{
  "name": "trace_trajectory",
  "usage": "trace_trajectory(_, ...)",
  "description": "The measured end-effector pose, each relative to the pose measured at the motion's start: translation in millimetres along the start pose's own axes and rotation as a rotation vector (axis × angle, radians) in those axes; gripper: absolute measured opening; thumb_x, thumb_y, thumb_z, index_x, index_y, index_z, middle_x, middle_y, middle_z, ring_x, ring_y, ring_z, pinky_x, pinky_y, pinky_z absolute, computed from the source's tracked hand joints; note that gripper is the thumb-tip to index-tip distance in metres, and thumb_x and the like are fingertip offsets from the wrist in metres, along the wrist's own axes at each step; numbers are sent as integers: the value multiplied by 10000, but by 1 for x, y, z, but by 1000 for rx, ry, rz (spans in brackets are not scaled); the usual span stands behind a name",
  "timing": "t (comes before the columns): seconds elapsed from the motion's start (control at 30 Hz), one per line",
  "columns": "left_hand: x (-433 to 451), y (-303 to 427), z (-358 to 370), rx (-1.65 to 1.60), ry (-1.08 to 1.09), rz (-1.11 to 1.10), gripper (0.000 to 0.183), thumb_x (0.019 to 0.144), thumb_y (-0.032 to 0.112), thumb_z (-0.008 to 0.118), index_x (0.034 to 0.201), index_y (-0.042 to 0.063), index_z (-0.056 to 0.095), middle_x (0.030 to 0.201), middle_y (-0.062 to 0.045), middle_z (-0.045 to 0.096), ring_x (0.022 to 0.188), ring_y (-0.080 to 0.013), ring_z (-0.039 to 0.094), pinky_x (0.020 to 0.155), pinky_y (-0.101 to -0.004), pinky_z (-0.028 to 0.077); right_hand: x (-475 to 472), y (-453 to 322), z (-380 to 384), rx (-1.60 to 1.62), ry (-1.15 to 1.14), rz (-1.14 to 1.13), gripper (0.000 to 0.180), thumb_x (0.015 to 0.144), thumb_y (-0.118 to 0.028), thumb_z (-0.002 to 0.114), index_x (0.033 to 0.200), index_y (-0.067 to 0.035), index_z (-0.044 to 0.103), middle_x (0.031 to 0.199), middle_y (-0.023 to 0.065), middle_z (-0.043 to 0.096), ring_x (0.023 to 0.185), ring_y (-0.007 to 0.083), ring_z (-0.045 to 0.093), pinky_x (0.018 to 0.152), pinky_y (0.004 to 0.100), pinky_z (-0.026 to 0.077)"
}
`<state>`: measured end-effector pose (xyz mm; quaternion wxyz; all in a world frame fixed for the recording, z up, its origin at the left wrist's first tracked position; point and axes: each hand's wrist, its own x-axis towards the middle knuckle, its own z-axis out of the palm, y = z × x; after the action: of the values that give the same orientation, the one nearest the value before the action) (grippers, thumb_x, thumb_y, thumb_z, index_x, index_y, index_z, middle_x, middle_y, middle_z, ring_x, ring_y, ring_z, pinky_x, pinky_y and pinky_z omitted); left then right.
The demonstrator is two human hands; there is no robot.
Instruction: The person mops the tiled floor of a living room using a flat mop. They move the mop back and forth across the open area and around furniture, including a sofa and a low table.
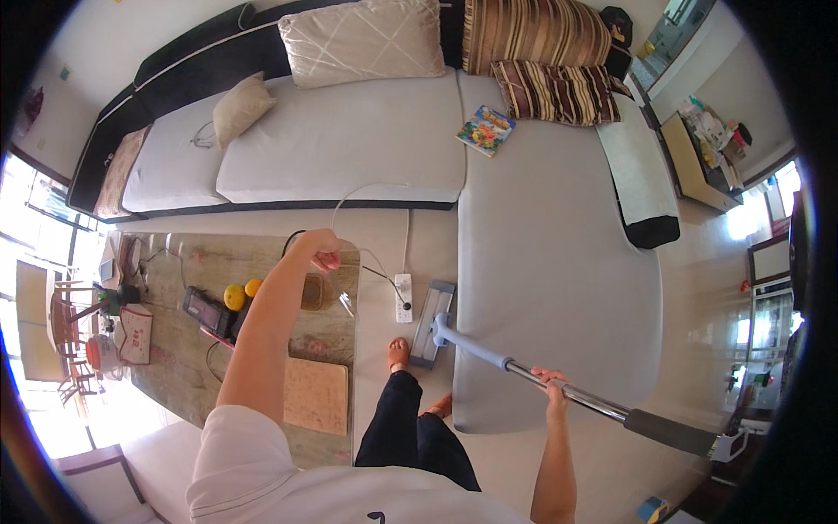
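Observation:
My left hand (pixel 325 252) is raised over the right end of the table, fingers curled around a thin white cable (pixel 335 211). One strand arcs from it up to the sofa seat; another runs down toward a white power strip (pixel 403 298) on the floor. A black plug sits in the strip. My right hand (pixel 555 388) grips the metal pole of a flat mop (pixel 596 403). Its pole slants down to a grey mop head (pixel 433 324), which rests on the floor between the power strip and the sofa, close to my sandalled foot.
An L-shaped sofa (pixel 556 262) with grey covers borders the floor ahead and right; cushions and a colourful book (pixel 486 131) lie on it. The glass-topped table (pixel 170 249) at left bears yellow fruit (pixel 234 297), a dark screened device (pixel 206 309), a board (pixel 316 396) and cables.

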<state>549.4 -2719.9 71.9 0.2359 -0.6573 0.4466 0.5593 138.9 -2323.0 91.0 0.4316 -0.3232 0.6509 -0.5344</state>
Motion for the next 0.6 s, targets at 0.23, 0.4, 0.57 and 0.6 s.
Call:
trace_trajectory(0.23,-14,8,9,206,-125,-70,205,752,218,537,758,17,576,718,-68,592,597,-136,569,589,-288,507,2,0,1,2,14,-3,129,669,-111,411,691,-19,498,865,159,575,870,250,542,760,419,436)
trace_trajectory(0.4,-28,11,29,754,714,139,377,599,295,708,866,62,579,986,-64,566,831,-196,574,664,-335,480,4,-2,3,-4,8,-11,128,662,-99,404,686,-15,498,848,165,576,877,252,541,766,413,435)
trace_trajectory(0.57,-7,-7,19,1104,777,512,501,529,397,721,862,51,578,899,-111,571,901,-255,532,802,-434,397,5,-3,5,1,24,-12,128,661,-109,409,678,-18,499,847,169,577,877,253,541,776,413,430)
trace_trajectory(0.6,-10,-4,13,1189,659,486,512,532,422,710,864,55,576,909,-110,567,918,-248,525,806,-434,391,6,-3,6,30,28,-14,120,660,-98,423,672,-9,503,836,170,582,871,254,542,789,400,419)
